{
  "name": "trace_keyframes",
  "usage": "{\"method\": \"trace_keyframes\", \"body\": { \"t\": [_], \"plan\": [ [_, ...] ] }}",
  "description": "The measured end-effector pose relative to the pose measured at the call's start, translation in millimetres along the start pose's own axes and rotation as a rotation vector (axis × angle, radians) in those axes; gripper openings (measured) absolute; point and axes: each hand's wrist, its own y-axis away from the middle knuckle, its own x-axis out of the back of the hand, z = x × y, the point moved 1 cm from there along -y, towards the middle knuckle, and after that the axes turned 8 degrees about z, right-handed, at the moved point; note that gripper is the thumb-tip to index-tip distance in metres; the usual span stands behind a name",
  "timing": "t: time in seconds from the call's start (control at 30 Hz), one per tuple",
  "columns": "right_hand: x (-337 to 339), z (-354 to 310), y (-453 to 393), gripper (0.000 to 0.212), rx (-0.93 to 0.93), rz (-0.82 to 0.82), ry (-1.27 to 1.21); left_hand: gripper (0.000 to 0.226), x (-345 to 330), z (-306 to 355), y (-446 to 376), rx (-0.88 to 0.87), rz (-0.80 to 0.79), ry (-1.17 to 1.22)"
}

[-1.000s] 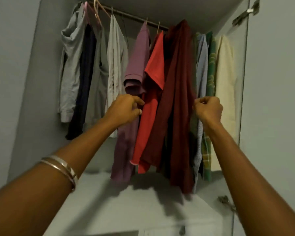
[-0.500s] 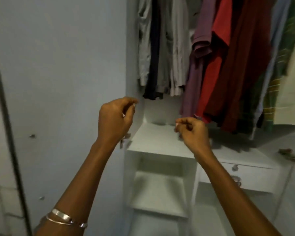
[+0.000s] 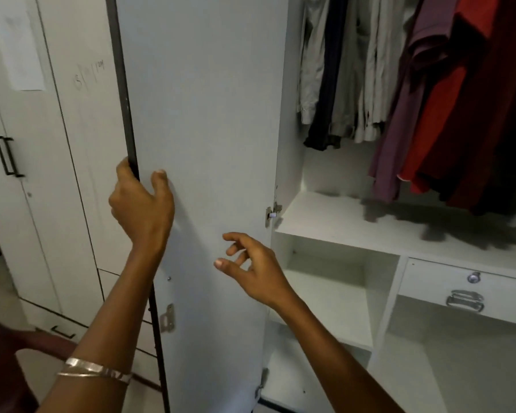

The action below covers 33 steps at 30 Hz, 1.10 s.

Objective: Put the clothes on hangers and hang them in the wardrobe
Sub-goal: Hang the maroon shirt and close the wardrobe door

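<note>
— Red and maroon shirts [image 3: 447, 93], where are they?
— Hanging in the wardrobe [image 3: 334, 222] at upper right, beside purple, pale and dark clothes, above a white shelf.
— And the door [image 3: 209, 120]?
— Swung open. The left hand [image 3: 142, 204] grips its dark edge, fingers round the far side, thumb on the inner face.
— The right hand [image 3: 251, 268]?
— Holding nothing, fingers loosely spread in front of the door, near the hinge [image 3: 272, 214].
— Anything else?
— A drawer [image 3: 465, 289] with a metal handle lower right; bangles [image 3: 97, 369] on the left wrist.
</note>
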Motion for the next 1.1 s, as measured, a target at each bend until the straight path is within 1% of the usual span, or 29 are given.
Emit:
{"method": "trace_keyframes", "body": {
  "t": [0.1, 0.2, 0.33, 0.43, 0.5, 0.57, 0.6, 0.7, 0.73, 0.8, 0.9, 1.0, 1.1],
  "plan": [
    [-10.1, -5.9, -2.2, 0.057, -0.002, 0.008, 0.042, 0.042, 1.4, 4.3, -3.1, 0.001, 0.095, 0.026],
    [-17.2, -9.3, -3.1, 0.069, 0.002, 0.012, 0.03, 0.041, 4.5, 7.2, -8.9, -0.084, 0.078, 0.059],
    [-17.9, -19.8, -1.6, 0.084, 0.043, 0.071, -0.017, 0.043, 3.8, 22.9, 1.7, -0.262, -0.023, 0.237],
    [-3.3, -25.0, 7.8, 0.093, 0.082, 0.166, -0.064, 0.042, -1.5, 47.9, 19.5, -0.395, -0.172, 0.409],
    [14.0, -26.5, 17.1, 0.096, 0.093, 0.239, -0.082, 0.043, -9.3, 63.3, 33.5, -0.449, -0.28, 0.498],
    [36.3, -28.0, 27.1, 0.092, 0.071, 0.334, -0.061, 0.04, -22.1, 78.6, 50.1, -0.468, -0.392, 0.582],
    [48.8, -28.1, 32.6, 0.085, 0.059, 0.389, -0.045, 0.036, -30.9, 85.8, 59.1, -0.458, -0.455, 0.631],
    [88.4, -25.7, 50.8, 0.051, 0.067, 0.538, 0.021, 0.026, -61.3, 105.8, 89.0, -0.414, -0.626, 0.765],
    [100.8, -23.1, 56.2, 0.04, 0.062, 0.571, 0.055, 0.031, -71.1, 110.9, 98.7, -0.438, -0.644, 0.768],
    [125.6, -13.2, 64.1, 0.03, 0.036, 0.629, 0.108, 0.048, -93.3, 119.7, 118.9, -0.545, -0.659, 0.719],
    [165.6, 10.1, 64.0, 0.029, -0.003, 0.703, 0.188, 0.065, -123.3, 138.8, 148.8, -0.668, -0.704, 0.558],
    [206.1, 36.7, 51.2, 0.023, -0.066, 0.741, 0.283, 0.076, -155.7, 158.7, 178.1, -0.697, -0.764, 0.43],
    [239.7, 61.5, 36.5, 0.027, -0.109, 0.739, 0.355, 0.081, -189.8, 170.2, 201.8, -0.727, -0.783, 0.223]
  ]
}}
